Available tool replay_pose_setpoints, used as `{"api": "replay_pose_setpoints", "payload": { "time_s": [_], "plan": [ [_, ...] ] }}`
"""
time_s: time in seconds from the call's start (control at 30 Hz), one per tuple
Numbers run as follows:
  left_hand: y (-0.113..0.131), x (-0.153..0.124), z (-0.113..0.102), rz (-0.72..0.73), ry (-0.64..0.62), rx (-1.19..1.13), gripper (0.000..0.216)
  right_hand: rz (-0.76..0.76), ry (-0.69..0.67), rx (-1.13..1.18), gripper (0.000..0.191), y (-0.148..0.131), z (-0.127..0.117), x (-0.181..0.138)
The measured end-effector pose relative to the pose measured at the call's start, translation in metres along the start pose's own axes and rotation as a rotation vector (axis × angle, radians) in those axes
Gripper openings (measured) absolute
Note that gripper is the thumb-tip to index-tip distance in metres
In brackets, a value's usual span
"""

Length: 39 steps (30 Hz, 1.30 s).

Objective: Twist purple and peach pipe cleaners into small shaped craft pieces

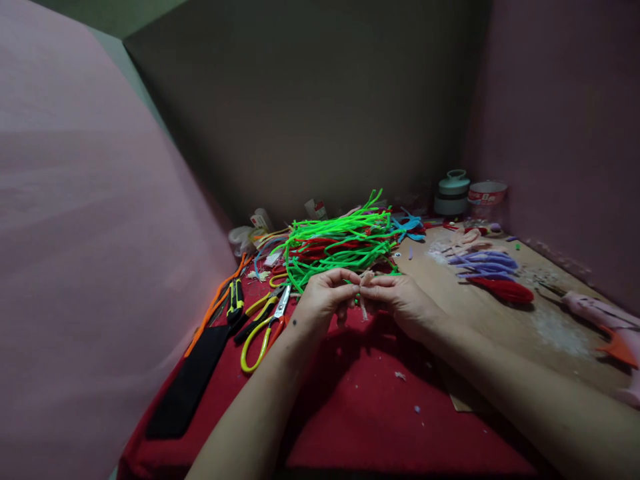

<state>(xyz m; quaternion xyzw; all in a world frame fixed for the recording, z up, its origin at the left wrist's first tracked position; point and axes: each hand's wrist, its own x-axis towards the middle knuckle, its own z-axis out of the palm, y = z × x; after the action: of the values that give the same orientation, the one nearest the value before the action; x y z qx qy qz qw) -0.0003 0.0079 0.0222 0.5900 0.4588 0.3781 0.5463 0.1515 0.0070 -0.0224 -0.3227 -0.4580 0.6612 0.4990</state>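
Observation:
My left hand (327, 297) and my right hand (400, 300) meet over the red cloth (360, 413), fingers pinched together on a small pale pink pipe-cleaner piece (364, 293) with a bit of green in it. Its lower end hangs down between the hands. Just behind the hands lies a heap of neon green pipe cleaners (345, 243) mixed with red ones.
Yellow-handled scissors (265, 327), black-and-yellow pliers (235, 303) and an orange strip lie at left. Purple and red pipe cleaners (493, 273) rest on the wooden board at right, with a pink glue gun (607, 323) beyond them. Jars (453, 193) stand at the back. Pink walls enclose the space.

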Motion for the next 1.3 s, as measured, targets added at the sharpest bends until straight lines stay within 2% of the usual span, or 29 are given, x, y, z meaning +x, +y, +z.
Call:
{"api": "replay_pose_setpoints", "payload": {
  "time_s": [0.2, 0.3, 0.37, 0.53, 0.67, 0.93, 1.07, 1.2, 1.3],
  "plan": [
    [0.001, 0.0, -0.001, 0.046, -0.013, -0.056, 0.027, -0.001, 0.006, -0.066, 0.02, -0.003, 0.004, -0.002],
    [0.005, -0.002, 0.006, 0.032, 0.01, 0.014, 0.032, 0.009, -0.007, -0.089, 0.018, -0.004, 0.007, -0.004],
    [0.005, -0.003, 0.011, 0.04, 0.068, 0.11, 0.025, 0.013, 0.001, -0.125, 0.015, -0.006, 0.008, -0.005],
    [0.0, -0.003, 0.018, 0.297, 0.25, 0.439, 0.012, 0.017, 0.019, -0.185, 0.016, -0.008, 0.01, -0.007],
    [-0.006, -0.003, 0.017, 0.443, 0.261, 0.593, 0.014, 0.016, 0.025, -0.18, 0.016, -0.007, 0.009, -0.004],
    [-0.007, -0.004, 0.019, 0.429, 0.306, 0.656, 0.015, 0.065, -0.004, -0.206, 0.021, -0.005, 0.006, -0.005],
    [-0.01, -0.002, 0.018, 0.299, 0.279, 0.548, 0.017, 0.101, -0.029, -0.232, 0.02, -0.008, 0.005, -0.004],
    [-0.008, -0.003, 0.019, 0.276, 0.261, 0.508, 0.017, 0.135, -0.061, -0.235, 0.016, -0.007, 0.001, -0.002],
    [-0.002, -0.001, 0.017, 0.21, 0.235, 0.342, 0.02, 0.139, -0.051, -0.184, 0.017, -0.003, 0.001, -0.002]
  ]
}}
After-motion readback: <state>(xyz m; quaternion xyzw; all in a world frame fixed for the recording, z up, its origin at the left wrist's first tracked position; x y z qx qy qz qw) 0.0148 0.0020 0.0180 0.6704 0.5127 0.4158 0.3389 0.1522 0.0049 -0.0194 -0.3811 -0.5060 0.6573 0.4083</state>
